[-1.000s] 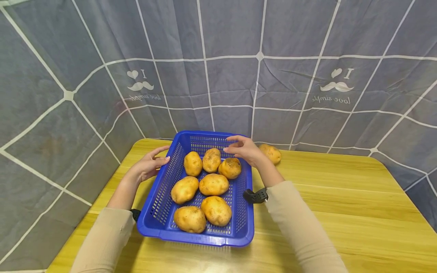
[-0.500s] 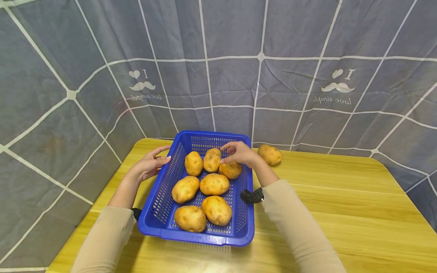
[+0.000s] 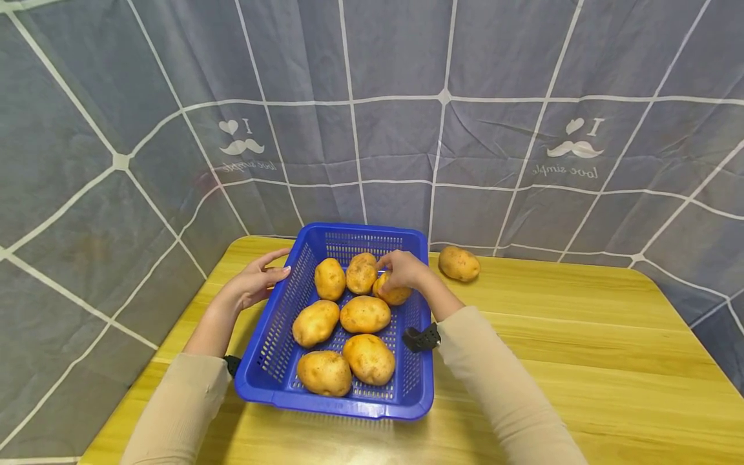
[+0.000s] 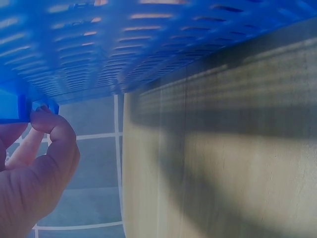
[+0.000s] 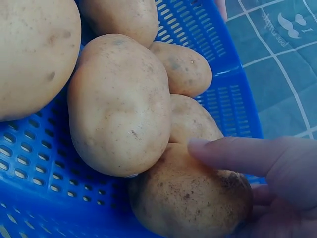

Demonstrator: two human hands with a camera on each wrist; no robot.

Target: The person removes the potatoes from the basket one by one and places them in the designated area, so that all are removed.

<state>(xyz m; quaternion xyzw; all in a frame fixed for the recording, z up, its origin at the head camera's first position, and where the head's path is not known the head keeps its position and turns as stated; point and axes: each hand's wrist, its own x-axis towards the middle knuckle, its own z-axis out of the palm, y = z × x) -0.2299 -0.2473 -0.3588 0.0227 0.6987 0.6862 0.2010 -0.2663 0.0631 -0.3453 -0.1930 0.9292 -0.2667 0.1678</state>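
From the right wrist I see what the head view half hides: the right hand [image 3: 403, 268] grips a dark-speckled potato [image 5: 190, 198] at two o'clock in the blue basket [image 3: 349, 407], one digit across its top, others bent behind it. The left wrist view catches the left hand [image 3: 252, 281] pinching the rim at ten o'clock, digits bent with little gap, below a slotted wall. Only the head view shows the spare potato [image 3: 459, 263], outside the basket at two o'clock on the wood-grained table [image 3: 581, 336]. A grey curtain [image 3: 395, 142] with white lines and mirrored lettering hangs at twelve o'clock, creased. Six other potatoes [image 3: 365, 314], rounded and tan, lie in the perforated plastic. Beige sleeves [image 3: 494, 381] cover both forearms.
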